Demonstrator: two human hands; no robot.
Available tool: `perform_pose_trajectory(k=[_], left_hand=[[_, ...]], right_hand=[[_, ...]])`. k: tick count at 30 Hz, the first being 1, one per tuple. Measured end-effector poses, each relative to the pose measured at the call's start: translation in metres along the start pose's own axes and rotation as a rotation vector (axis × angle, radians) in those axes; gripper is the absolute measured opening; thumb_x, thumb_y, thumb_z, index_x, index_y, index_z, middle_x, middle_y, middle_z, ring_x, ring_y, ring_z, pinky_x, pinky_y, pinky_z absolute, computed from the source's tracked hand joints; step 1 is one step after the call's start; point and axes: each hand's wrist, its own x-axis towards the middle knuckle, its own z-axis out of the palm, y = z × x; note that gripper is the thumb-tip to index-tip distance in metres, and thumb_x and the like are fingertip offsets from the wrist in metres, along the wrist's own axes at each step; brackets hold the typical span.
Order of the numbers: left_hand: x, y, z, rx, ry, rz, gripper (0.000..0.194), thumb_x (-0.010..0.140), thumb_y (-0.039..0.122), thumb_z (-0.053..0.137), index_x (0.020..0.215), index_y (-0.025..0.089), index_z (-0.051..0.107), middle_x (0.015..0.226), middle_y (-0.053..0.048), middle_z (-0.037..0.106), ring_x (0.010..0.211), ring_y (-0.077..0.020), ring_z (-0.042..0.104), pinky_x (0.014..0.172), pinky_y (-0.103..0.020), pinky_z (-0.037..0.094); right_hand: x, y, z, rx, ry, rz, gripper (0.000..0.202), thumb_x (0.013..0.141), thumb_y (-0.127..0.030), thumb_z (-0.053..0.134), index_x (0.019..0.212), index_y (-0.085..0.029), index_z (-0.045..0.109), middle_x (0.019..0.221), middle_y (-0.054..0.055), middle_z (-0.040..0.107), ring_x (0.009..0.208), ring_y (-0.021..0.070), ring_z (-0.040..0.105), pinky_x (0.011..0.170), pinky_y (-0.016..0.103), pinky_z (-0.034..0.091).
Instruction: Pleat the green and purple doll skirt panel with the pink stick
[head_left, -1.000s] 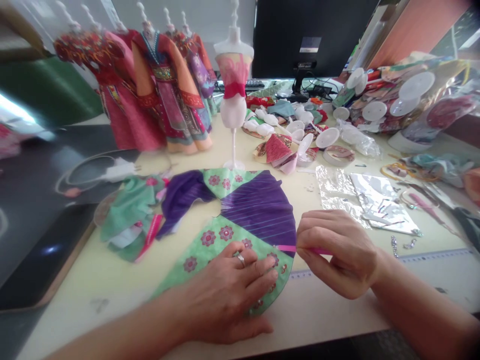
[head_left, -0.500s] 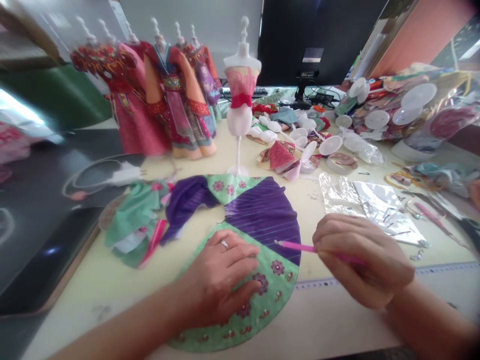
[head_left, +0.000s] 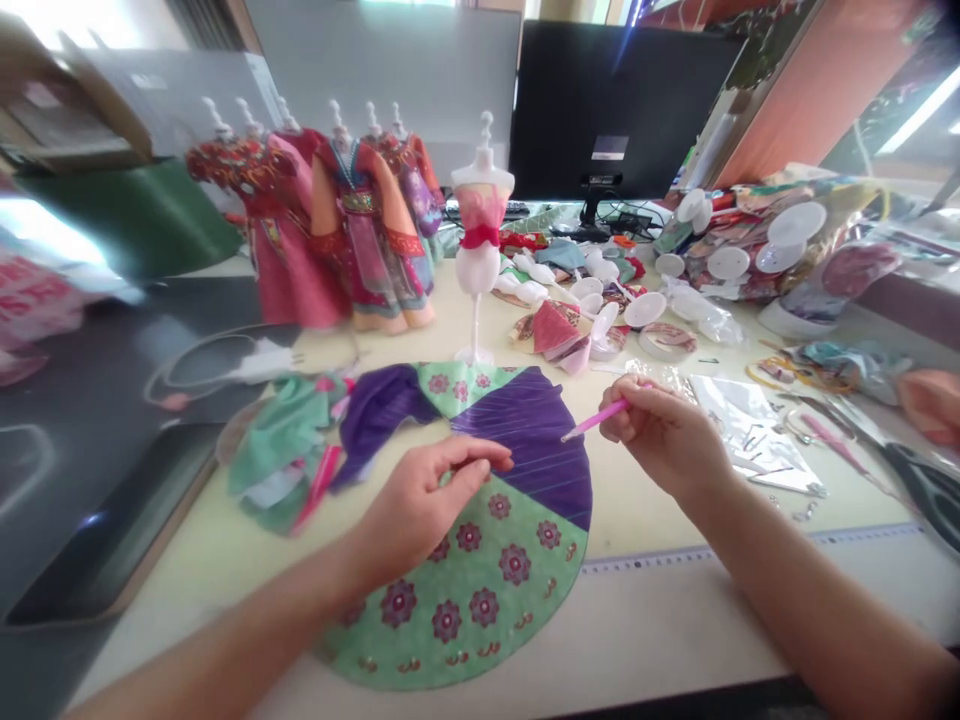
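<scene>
A doll-sized skirt (head_left: 517,590) lies spread in a round on the table, with green flowered panels and a striped purple panel (head_left: 517,430). Small shiny beads dot its flowers. Over the join of green and purple hovers my left hand (head_left: 427,500), thumb and fingers drawn together; whatever may be between them is hidden. My right hand (head_left: 667,430) grips a slim pink pick-up pen (head_left: 600,415), its tip pointing left above the purple panel. To the right of this hand is a clear packet (head_left: 757,430) with small shiny bits on it.
Crumpled green cloth (head_left: 285,440) lies left of the skirt. A white mannequin (head_left: 478,270) stands behind it, near dressed mannequins (head_left: 360,230). A ruler (head_left: 675,555) and scissors (head_left: 915,480) lie at right; fabric scraps (head_left: 559,330) fill the back.
My left hand has lifted off the green panel and drawn its fingers together. My right hand has moved up and turned, the pen now slanting down to the left.
</scene>
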Motion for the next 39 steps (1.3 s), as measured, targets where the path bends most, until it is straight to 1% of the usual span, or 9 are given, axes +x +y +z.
perform_pose_trajectory(k=[2, 4, 8, 12, 15, 17, 24, 32, 39], left_hand=[[0.005, 0.005, 0.005, -0.155, -0.073, -0.128, 0.025, 0.089, 0.03, 0.051, 0.106, 0.019, 0.067, 0.098, -0.007, 0.071, 0.071, -0.0143, 0.061, 0.057, -0.026, 0.049], [0.009, 0.006, 0.013, -0.294, -0.109, -0.212, 0.025, 0.087, 0.027, 0.053, 0.106, 0.018, 0.066, 0.098, -0.007, 0.071, 0.067, -0.012, 0.058, 0.057, -0.025, 0.048], [0.012, 0.003, 0.023, -0.493, -0.149, -0.26, 0.021, 0.084, 0.023, 0.056, 0.1, 0.016, 0.068, 0.091, -0.006, 0.071, 0.067, -0.0096, 0.055, 0.064, -0.025, 0.046], [0.01, 0.002, 0.022, -0.601, -0.155, -0.306, 0.018, 0.085, 0.024, 0.057, 0.096, 0.016, 0.07, 0.09, -0.006, 0.071, 0.071, -0.0096, 0.055, 0.068, -0.024, 0.044], [0.007, 0.002, 0.02, -0.634, -0.149, -0.352, 0.019, 0.085, 0.023, 0.058, 0.099, 0.017, 0.069, 0.093, -0.005, 0.071, 0.076, -0.0104, 0.056, 0.071, -0.024, 0.042], [0.006, 0.001, 0.019, -0.644, -0.152, -0.356, 0.02, 0.085, 0.022, 0.058, 0.101, 0.018, 0.069, 0.094, -0.005, 0.071, 0.077, -0.0108, 0.056, 0.072, -0.024, 0.042], [0.004, -0.004, 0.017, -0.644, -0.142, -0.37, 0.015, 0.085, 0.023, 0.06, 0.094, 0.016, 0.07, 0.09, -0.005, 0.071, 0.076, -0.0108, 0.057, 0.074, -0.025, 0.042], [0.005, -0.007, 0.017, -0.651, -0.125, -0.395, 0.015, 0.084, 0.025, 0.062, 0.093, 0.016, 0.07, 0.088, -0.005, 0.072, 0.074, -0.0105, 0.056, 0.073, -0.024, 0.043], [0.006, -0.008, 0.017, -0.634, -0.115, -0.406, 0.015, 0.082, 0.025, 0.064, 0.092, 0.015, 0.07, 0.086, -0.005, 0.071, 0.071, -0.0099, 0.056, 0.07, -0.023, 0.043]], right_hand=[[-0.003, 0.002, 0.006, 0.04, -0.051, 0.061, 0.022, 0.073, -0.03, 0.059, 0.058, -0.019, 0.048, 0.049, -0.003, 0.047, 0.044, 0.0093, 0.042, 0.045, 0.025, 0.037], [-0.005, 0.004, 0.01, 0.069, -0.079, 0.105, 0.021, 0.073, -0.029, 0.06, 0.058, -0.018, 0.05, 0.049, -0.002, 0.049, 0.045, 0.0096, 0.043, 0.046, 0.025, 0.038], [-0.006, 0.008, 0.011, 0.108, -0.089, 0.149, 0.018, 0.073, -0.028, 0.063, 0.061, -0.017, 0.054, 0.051, -0.002, 0.052, 0.047, 0.0096, 0.045, 0.049, 0.024, 0.038], [-0.005, 0.011, 0.011, 0.125, -0.092, 0.18, 0.017, 0.074, -0.027, 0.064, 0.061, -0.018, 0.057, 0.051, -0.002, 0.053, 0.048, 0.0099, 0.044, 0.049, 0.024, 0.038], [-0.005, 0.012, 0.013, 0.122, -0.096, 0.204, 0.017, 0.076, -0.025, 0.063, 0.062, -0.019, 0.058, 0.052, -0.001, 0.054, 0.049, 0.0101, 0.045, 0.051, 0.024, 0.038], [-0.005, 0.013, 0.014, 0.116, -0.097, 0.213, 0.017, 0.077, -0.025, 0.063, 0.062, -0.019, 0.059, 0.053, -0.001, 0.055, 0.05, 0.0101, 0.046, 0.051, 0.024, 0.037], [-0.004, 0.014, 0.014, 0.083, -0.1, 0.208, 0.016, 0.076, -0.027, 0.064, 0.063, -0.02, 0.06, 0.052, -0.002, 0.054, 0.048, 0.0101, 0.045, 0.05, 0.026, 0.036], [-0.005, 0.013, 0.014, 0.023, -0.095, 0.187, 0.017, 0.075, -0.031, 0.066, 0.064, -0.019, 0.06, 0.051, -0.003, 0.054, 0.047, 0.0093, 0.046, 0.05, 0.025, 0.035], [-0.007, 0.01, 0.016, -0.017, -0.064, 0.167, 0.018, 0.073, -0.033, 0.068, 0.065, -0.019, 0.061, 0.052, -0.002, 0.058, 0.047, 0.0087, 0.048, 0.049, 0.024, 0.035]])
